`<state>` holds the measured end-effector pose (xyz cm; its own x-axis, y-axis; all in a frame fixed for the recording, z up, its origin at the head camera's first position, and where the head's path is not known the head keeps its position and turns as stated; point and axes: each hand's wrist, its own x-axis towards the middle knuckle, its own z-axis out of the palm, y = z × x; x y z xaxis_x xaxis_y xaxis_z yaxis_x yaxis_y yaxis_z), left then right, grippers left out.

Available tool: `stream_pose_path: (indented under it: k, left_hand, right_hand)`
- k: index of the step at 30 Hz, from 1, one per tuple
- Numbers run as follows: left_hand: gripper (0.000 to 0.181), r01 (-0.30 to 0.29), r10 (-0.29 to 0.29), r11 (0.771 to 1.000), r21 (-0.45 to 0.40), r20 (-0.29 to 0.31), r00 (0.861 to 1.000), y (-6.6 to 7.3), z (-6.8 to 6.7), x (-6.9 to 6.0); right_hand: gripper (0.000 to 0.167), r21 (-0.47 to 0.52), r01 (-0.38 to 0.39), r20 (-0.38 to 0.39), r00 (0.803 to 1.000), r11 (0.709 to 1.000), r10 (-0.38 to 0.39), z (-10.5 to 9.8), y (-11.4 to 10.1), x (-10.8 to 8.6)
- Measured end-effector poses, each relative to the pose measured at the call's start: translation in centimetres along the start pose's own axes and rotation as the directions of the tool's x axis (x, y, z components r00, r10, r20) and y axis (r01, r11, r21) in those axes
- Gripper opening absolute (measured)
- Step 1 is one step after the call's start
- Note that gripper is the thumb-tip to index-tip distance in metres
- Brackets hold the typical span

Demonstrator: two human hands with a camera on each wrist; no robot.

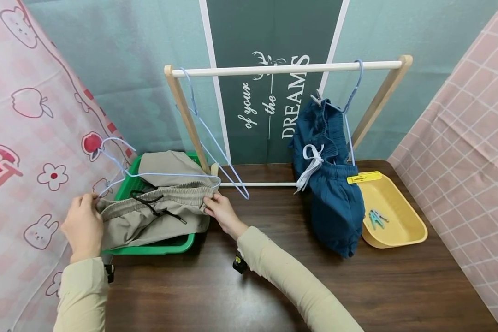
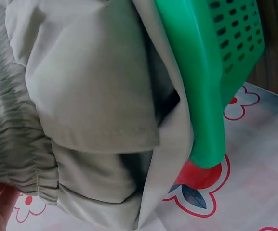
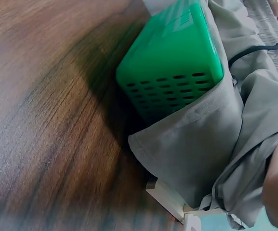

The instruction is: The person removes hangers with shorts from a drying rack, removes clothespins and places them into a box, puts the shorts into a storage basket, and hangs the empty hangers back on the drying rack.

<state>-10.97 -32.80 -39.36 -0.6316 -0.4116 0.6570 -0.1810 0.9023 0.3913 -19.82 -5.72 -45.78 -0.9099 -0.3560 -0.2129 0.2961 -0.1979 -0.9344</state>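
Beige shorts with an elastic waistband and a black drawstring lie over a green basket. My left hand pinches the waistband's left end, beside the lower end of a light-blue hanger. At the other end, my right hand grips the waistband close to the hanger's right tip. The hanger's bar runs just above the waistband. In the right wrist view, a leg of the shorts hangs over the basket's side; cloth hides part of the right hand's fingers.
A rack with a white rail stands behind. From it hang an empty blue hanger and navy shorts held by a yellow clothespin. A yellow tray at the right contains small clothespins. Patterned cloth borders the left.
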Motion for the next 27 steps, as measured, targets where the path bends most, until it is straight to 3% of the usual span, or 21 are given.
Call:
stream_pose_path:
  k: [4, 9, 20, 27]
  left_hand:
    - [0.011, -0.050, 0.050, 0.998, -0.040, -0.019, 0.999, -0.16, 0.10, 0.09]
    - [0.013, -0.087, 0.087, 0.996, -0.009, -0.013, 0.996, -0.20, 0.16, 0.07]
    - [0.012, -0.073, 0.072, 0.997, -0.015, -0.062, 0.995, -0.19, 0.56, 0.14]
    - [0.014, -0.057, 0.053, 0.998, -0.033, -0.110, 0.993, 0.16, 0.58, 0.22]
  right_hand:
    - [0.021, -0.072, -0.010, -0.013, 1.000, 0.997, 0.009, 0.05, 0.09, 0.10]
    - [0.015, -0.162, 0.024, -0.017, 0.999, 0.986, -0.027, 0.07, 0.30, 0.31]
    - [0.025, -0.152, 0.086, 0.022, 0.996, 0.985, -0.084, 0.24, 0.06, -0.06]
    - [0.023, -0.196, 0.067, 0.015, 0.998, 0.978, -0.065, 0.17, 0.20, -0.20]
